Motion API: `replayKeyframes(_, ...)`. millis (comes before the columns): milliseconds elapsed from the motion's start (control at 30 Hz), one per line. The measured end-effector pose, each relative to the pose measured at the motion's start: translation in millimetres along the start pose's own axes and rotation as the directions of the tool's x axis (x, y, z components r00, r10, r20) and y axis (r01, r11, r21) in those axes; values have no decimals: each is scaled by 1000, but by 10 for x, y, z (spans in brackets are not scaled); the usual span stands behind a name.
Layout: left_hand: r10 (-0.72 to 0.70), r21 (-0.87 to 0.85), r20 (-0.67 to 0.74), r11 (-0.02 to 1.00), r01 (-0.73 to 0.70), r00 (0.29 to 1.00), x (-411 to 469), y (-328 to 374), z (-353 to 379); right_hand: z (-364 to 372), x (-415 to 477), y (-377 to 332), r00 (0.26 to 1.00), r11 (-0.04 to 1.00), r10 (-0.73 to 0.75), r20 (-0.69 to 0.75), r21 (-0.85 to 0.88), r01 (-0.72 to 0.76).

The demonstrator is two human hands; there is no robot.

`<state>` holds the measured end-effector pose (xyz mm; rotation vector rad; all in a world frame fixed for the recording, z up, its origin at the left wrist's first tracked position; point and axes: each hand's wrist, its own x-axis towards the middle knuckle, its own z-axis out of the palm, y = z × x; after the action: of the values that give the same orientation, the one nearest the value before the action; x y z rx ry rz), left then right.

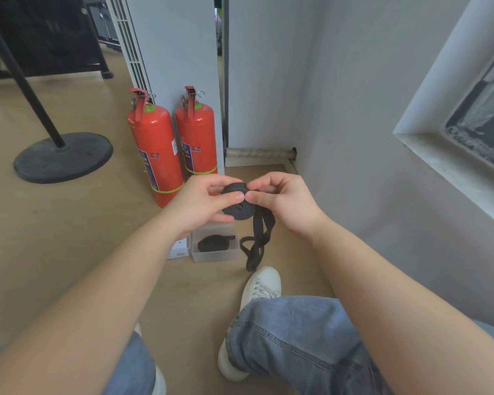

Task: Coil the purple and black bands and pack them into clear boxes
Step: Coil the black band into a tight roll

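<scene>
Both hands, left hand [196, 202] and right hand [283, 202], pinch a half-coiled black band [238, 210] in mid-air, its loose tail hanging to the floor [69, 223] beside a clear box [216, 256] holding another coil [213, 243].

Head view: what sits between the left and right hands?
In the head view, a partly coiled black band, gripped by the left hand and right hand; its loose tail hangs down beside the clear box.
</scene>
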<state>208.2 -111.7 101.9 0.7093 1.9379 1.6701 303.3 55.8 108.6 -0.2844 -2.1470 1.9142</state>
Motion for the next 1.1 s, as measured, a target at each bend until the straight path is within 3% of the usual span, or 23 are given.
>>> replayKeyframes(200, -16, -351, -57, 936, -5, 998, 0, 29, 52, 2, -2, -66, 993, 988, -118, -13, 102, 118)
replayKeyframes(267, -24, -389, -34, 921, 8, 999, 5, 40, 104, -29, -2, -54, 993, 982, -115, -38, 146, 119)
replayKeyframes(367, -52, -336, 14, 940, 54, 999, -11, 26, 118, -53, 28, -45, 992, 986, -111, -64, 114, 118)
replayKeyframes(500, 45, 40, -22, 998, -44, 999, 2, 47, 33, -38, 33, 4, 992, 992, -122, -35, -32, 121)
replayKeyframes(567, 80, 114, -45, 991, -74, 996, 13, 69, -7, -26, 23, 28, 992, 988, -130, -9, -90, 128)
replayKeyframes(733, 16, 15, -63, 1000, -15, 998, -6, 39, -56, -61, 24, -13, 991, 986, -117, 66, -113, 124)
replayKeyframes(900, 41, -21, -124, 999, -43, 991, 9, 98, -86, -250, 73, 75, 986, 873, 19, 168, -483, 65)
replayKeyframes(1100, 15, -99, -196, 994, -35, 980, -1, 62, -55, -226, 85, 157, 983, 718, 140, 122, -696, -16)
